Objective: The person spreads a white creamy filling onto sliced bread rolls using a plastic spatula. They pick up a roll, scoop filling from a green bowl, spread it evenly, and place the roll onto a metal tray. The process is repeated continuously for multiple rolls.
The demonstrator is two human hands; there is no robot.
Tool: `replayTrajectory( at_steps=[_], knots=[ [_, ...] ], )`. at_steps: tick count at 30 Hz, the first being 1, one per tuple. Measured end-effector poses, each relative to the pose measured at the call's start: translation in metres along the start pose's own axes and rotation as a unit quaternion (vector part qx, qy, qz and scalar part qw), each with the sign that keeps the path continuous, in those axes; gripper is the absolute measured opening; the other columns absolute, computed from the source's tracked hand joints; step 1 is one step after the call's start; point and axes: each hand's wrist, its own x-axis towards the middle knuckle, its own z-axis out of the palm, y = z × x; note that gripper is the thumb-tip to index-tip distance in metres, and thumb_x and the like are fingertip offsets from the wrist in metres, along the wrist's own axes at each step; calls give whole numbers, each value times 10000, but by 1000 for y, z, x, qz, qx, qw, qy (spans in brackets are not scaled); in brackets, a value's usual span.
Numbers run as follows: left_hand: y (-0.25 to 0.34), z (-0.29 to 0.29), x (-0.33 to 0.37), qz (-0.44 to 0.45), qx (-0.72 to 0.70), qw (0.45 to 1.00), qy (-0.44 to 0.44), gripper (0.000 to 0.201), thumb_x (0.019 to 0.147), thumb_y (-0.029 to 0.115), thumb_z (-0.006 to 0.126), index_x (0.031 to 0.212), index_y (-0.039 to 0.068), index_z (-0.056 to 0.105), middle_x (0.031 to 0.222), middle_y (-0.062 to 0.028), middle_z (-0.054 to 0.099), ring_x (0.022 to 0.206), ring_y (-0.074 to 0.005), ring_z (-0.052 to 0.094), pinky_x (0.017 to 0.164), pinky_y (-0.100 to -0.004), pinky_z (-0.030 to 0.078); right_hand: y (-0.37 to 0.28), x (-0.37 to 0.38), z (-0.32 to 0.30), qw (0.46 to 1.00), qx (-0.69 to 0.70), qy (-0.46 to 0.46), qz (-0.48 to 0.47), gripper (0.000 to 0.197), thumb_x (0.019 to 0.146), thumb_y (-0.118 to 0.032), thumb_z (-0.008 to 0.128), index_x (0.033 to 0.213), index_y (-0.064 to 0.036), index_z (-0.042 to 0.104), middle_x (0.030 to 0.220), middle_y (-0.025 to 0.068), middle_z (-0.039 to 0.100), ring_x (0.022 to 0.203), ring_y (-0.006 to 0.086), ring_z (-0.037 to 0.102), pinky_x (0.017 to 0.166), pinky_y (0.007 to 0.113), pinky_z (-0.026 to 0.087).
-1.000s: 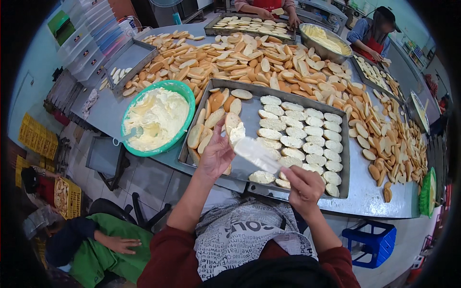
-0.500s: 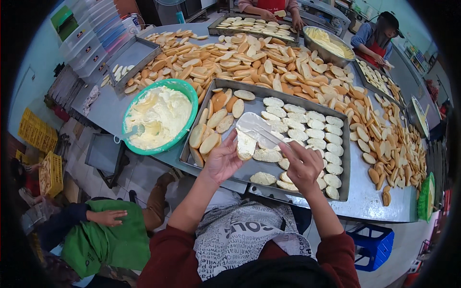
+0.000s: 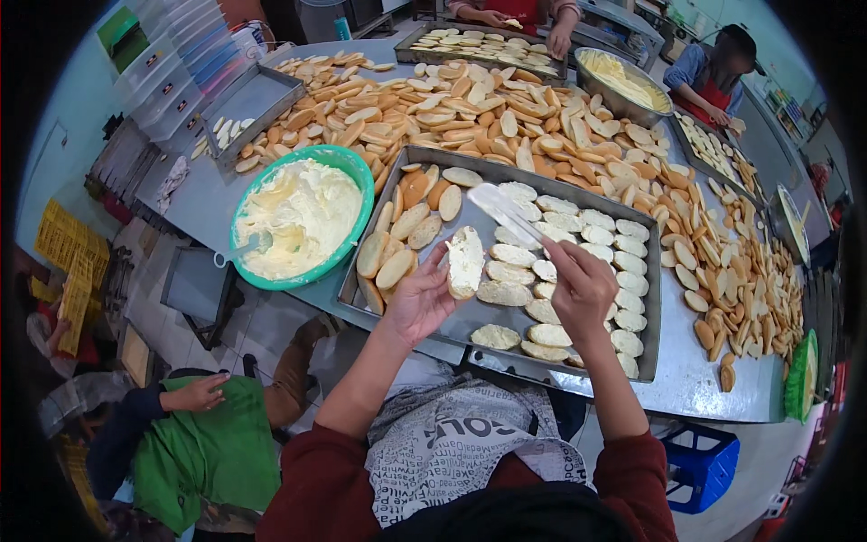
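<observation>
White-topped bread slice [image 3: 466, 262]: pinched, my left hand [image 3: 419, 300]. Spatula [image 3: 498, 206]: gripped, my right hand [image 3: 582, 287]. Spreading seems done; tray [image 3: 444, 327] placement likely due.

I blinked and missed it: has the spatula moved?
Yes. Judged against the tray, the spatula in the right hand has moved toward the tray's far edge, away from the bread slice in the left hand.

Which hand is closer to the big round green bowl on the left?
Left: the left hand is a little way right of that green bowl; the right hand is much farther right, over the rectangular metal tray.
</observation>
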Motion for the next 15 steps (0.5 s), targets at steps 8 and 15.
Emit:
replayTrajectory(
  at_steps=[8,15],
  knots=[
    [-21,-22,-8,-14,-15,999,36,538,880,70,572,1350,129,318,1314,-92,453,1221,-264,481,1021,-423,416,-53,85,90,963,77,-255,-44,380,670,-31,590,991,-182,726,682,83,650,605,278,626,525,389,477],
    [-30,-24,-21,-24,-56,998,22,493,913,66,542,1357,164,353,1289,-81,480,1167,-222,516,980,-394,452,-117,130,186,912,34,-354,-207,264,624,-91,618,831,-186,753,618,135,623,611,323,624,529,411,481]
  ],
)
